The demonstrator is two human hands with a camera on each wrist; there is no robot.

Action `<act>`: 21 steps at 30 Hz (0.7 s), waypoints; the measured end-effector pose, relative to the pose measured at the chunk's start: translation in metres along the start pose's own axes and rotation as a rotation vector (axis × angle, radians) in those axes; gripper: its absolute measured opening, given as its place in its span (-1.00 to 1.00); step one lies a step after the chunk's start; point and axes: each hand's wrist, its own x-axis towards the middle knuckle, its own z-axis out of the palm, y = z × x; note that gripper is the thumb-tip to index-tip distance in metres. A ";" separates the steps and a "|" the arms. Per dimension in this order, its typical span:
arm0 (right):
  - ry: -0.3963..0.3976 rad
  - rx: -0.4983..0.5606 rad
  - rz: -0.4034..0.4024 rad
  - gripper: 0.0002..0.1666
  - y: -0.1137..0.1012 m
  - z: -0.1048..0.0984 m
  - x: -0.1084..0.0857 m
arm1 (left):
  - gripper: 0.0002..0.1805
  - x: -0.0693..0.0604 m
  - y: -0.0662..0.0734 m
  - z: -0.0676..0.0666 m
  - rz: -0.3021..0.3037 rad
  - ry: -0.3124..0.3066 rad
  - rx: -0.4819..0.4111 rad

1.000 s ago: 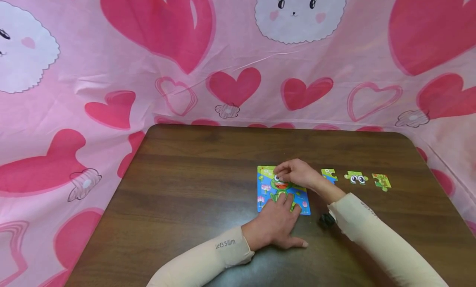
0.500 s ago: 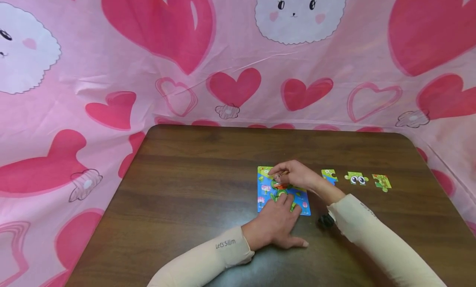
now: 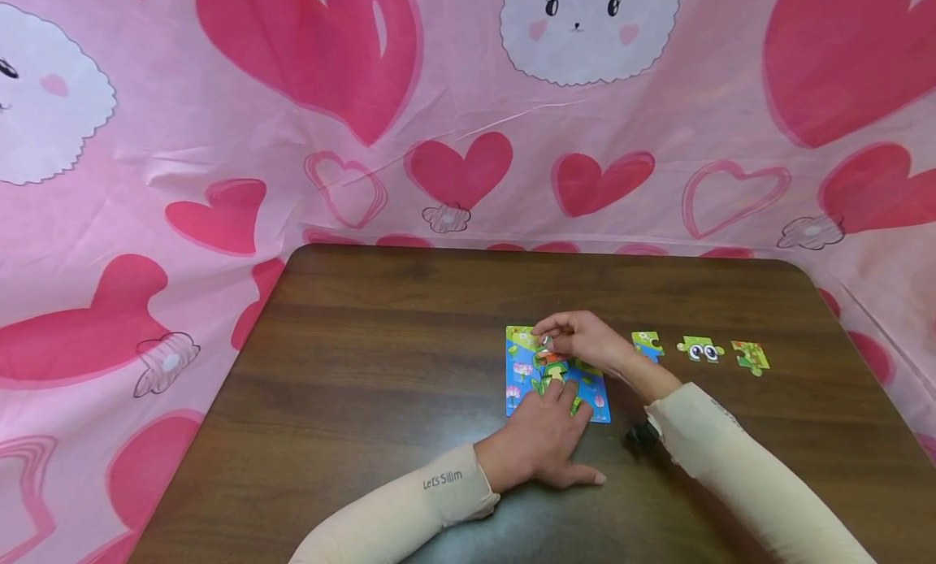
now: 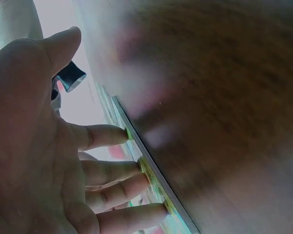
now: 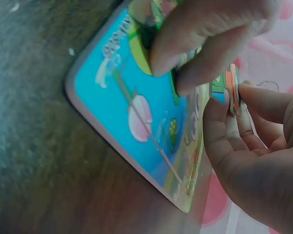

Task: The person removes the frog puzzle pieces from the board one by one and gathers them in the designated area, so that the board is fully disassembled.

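A square frog puzzle board (image 3: 516,397), blue and green, lies on the table under both hands. My left hand (image 3: 544,438) rests with fairly straight fingertips on the board's near part, thumb spread to the side. In the left wrist view those fingers (image 4: 112,173) press on the board's edge area. My right hand (image 3: 588,342) is over the far part of the board. Between thumb and fingers it pinches a green and orange puzzle piece (image 5: 232,80), raised and tilted in the right wrist view. How this piece meets the board cannot be made out.
On the brown table (image 3: 380,369), right of the board, lie a blue-green puzzle piece (image 3: 647,344), a piece with two eyes (image 3: 704,351) and a green piece with red dots (image 3: 751,357). A pink heart-patterned cloth (image 3: 468,84) hangs behind.
My right hand shifts slightly left and back, and the pinched puzzle piece changes its tilt over the board. The left hand and the loose pieces stay put.
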 end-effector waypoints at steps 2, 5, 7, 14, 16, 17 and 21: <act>0.014 0.017 0.009 -0.62 0.000 -0.002 0.000 | -0.08 0.000 0.000 0.000 0.001 -0.002 -0.001; 0.013 0.038 0.005 -0.59 0.000 -0.006 -0.002 | -0.08 0.000 0.001 0.000 0.000 -0.003 0.004; 0.021 0.044 0.013 -0.59 0.000 -0.008 -0.004 | -0.07 0.001 0.001 0.001 0.000 -0.007 0.007; 0.070 0.047 0.041 -0.58 -0.001 -0.020 -0.011 | -0.06 0.002 0.000 0.000 0.001 -0.029 -0.012; 0.078 0.050 0.047 -0.58 -0.001 -0.024 -0.013 | -0.06 0.002 0.000 0.000 -0.002 -0.034 -0.021; 0.080 0.051 0.049 -0.58 -0.001 -0.026 -0.014 | -0.06 0.002 0.000 0.000 -0.003 -0.036 -0.023; 0.091 0.056 0.065 -0.57 0.000 -0.034 -0.021 | -0.07 0.002 -0.001 0.000 -0.006 -0.039 -0.042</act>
